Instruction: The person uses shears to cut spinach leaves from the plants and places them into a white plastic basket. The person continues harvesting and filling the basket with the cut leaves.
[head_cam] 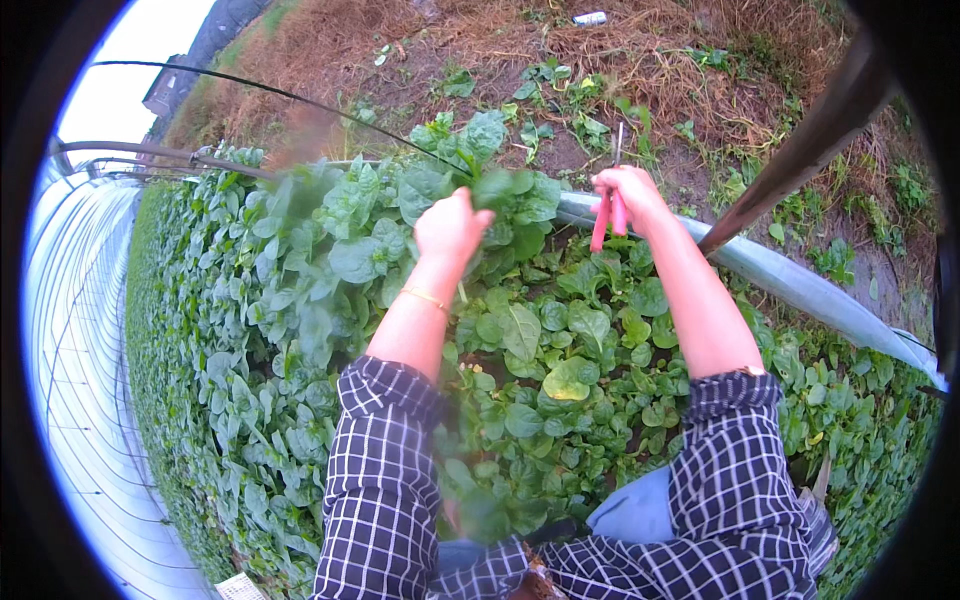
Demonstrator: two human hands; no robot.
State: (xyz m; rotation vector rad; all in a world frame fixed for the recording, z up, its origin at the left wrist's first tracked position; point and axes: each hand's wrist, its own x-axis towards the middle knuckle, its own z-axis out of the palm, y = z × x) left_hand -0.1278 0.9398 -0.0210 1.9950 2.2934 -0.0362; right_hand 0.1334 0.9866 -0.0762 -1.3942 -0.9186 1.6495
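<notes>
My left hand is closed around a bunch of leafy green shoots with broad, rounded leaves. The stems inside the fist are hidden. To its right, my right hand holds scissors with red handles. Their metal blades point away from me, apart from the bunch, over the bed's far edge. Whether the blades are parted is too blurred to tell. Beneath both arms, low leafy plants cover the bed, and one leaf has a yellow patch.
A slanting pole rises at the right beside rolled plastic film. A thin dark rod reaches in towards my left hand. Plastic tunnel sheeting curves along the left. Beyond lie dry grass and a can.
</notes>
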